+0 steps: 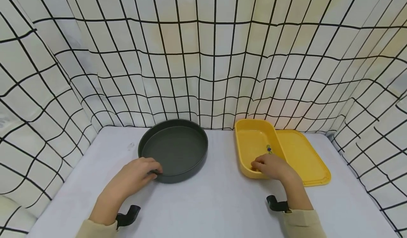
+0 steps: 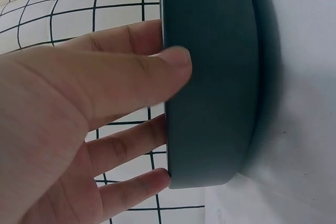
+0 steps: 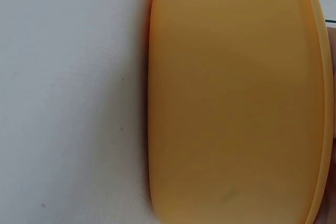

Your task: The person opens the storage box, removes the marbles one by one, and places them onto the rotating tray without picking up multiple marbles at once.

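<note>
A dark grey round baking pan [image 1: 175, 149] lies on the left part of the white table. My left hand [image 1: 135, 176] holds its near-left rim; in the left wrist view the thumb [image 2: 176, 64] presses the outer wall while the other fingers reach over the rim. To the right is a yellow rectangular box [image 1: 252, 135], with a few small marbles [image 1: 269, 148], blue and greenish, along its right inner side. My right hand [image 1: 273, 165] reaches over the box's near end with bent fingers inside. Its fingertips are hard to make out, and the right wrist view shows mostly the box's outer wall [image 3: 236, 98].
A flat yellow lid [image 1: 305, 160] lies on the table just right of the box. White cloth walls with a black grid [image 1: 206, 65] enclose the back and sides. The white tabletop [image 1: 210, 206] runs between the pan and the box.
</note>
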`<state>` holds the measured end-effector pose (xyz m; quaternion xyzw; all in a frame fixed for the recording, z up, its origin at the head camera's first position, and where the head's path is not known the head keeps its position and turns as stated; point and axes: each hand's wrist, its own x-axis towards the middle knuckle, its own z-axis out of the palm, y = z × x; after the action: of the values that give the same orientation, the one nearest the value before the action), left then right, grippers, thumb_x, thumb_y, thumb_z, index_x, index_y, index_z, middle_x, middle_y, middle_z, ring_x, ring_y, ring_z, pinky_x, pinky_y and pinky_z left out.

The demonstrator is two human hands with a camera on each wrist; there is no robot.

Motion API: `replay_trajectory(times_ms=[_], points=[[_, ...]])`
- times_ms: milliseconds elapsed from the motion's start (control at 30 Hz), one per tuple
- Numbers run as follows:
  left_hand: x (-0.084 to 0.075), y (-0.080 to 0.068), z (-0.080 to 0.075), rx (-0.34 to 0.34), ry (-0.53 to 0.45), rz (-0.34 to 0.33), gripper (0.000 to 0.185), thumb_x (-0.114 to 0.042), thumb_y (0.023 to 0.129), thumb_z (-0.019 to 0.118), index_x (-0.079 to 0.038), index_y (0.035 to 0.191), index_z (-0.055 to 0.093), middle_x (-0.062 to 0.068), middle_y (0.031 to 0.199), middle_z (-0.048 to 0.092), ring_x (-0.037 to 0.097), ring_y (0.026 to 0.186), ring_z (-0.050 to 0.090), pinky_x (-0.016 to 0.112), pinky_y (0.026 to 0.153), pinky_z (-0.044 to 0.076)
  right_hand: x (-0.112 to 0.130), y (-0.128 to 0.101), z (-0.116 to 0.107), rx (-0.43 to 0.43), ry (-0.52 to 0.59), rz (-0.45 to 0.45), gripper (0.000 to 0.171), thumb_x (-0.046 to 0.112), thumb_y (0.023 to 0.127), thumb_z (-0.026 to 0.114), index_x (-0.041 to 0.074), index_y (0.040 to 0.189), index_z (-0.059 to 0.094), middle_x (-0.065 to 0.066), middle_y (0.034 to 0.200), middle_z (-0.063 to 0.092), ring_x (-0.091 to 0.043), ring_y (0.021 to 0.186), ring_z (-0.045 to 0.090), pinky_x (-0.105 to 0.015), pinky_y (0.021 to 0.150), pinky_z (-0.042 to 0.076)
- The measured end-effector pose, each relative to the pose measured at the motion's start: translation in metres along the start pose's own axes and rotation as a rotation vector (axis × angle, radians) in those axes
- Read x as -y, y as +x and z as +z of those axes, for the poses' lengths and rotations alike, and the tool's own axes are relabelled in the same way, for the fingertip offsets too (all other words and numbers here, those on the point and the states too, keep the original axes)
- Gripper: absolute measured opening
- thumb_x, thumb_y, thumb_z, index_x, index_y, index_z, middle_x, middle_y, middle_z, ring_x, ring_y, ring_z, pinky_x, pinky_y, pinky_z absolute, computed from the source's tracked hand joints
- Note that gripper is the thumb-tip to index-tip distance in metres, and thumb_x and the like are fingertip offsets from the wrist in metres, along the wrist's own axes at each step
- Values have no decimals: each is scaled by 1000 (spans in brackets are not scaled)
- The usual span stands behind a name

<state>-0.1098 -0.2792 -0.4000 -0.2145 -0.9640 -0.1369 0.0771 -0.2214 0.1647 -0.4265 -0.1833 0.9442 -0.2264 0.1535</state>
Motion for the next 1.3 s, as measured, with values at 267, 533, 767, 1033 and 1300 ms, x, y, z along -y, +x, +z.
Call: replay_trajectory(times_ms=[267, 533, 767, 1033, 1300], points=[[-3, 0, 0, -2, -5, 3, 29, 2, 79, 78, -24, 90, 71, -14, 92, 67, 13, 90, 66, 34, 78, 55, -5, -1, 1, 35, 31, 9, 42, 47, 99, 57, 21, 68, 66, 6, 56, 43, -12, 57, 44, -27, 55, 34], [1, 1, -1, 16, -22, -27, 27, -2, 81, 79, -26, 91, 72, -15, 94, 66, 12, 92, 65, 35, 79, 55, -8, -3, 2, 26, 39, 2, 44, 47, 99, 57, 18, 65, 62, 6, 55, 41, -13, 55, 42, -27, 54, 32], [8, 0, 0, -3, -26, -4, 28, 0, 77, 81, -24, 88, 72, -15, 88, 65, 10, 86, 64, 34, 78, 55, -8, -2, 3, 34, 40, 4, 45, 45, 99, 58, 18, 63, 63, 6, 54, 40, -12, 53, 39, -26, 52, 30], [12, 1, 3, -25, -15, 24, 30, -1, 74, 83, -25, 87, 71, -16, 86, 65, 10, 84, 63, 35, 77, 54, -6, 1, 3, 34, 35, -15, 39, 41, 100, 58, 19, 68, 63, 4, 57, 43, -14, 57, 44, -27, 54, 33], [11, 2, 3, -38, -12, 30, 30, -1, 74, 83, -25, 86, 70, -16, 86, 64, 10, 83, 63, 35, 75, 54, -4, 1, 0, 54, 33, -4, 41, 41, 100, 57, 18, 66, 63, 5, 57, 42, -13, 56, 42, -27, 54, 31]])
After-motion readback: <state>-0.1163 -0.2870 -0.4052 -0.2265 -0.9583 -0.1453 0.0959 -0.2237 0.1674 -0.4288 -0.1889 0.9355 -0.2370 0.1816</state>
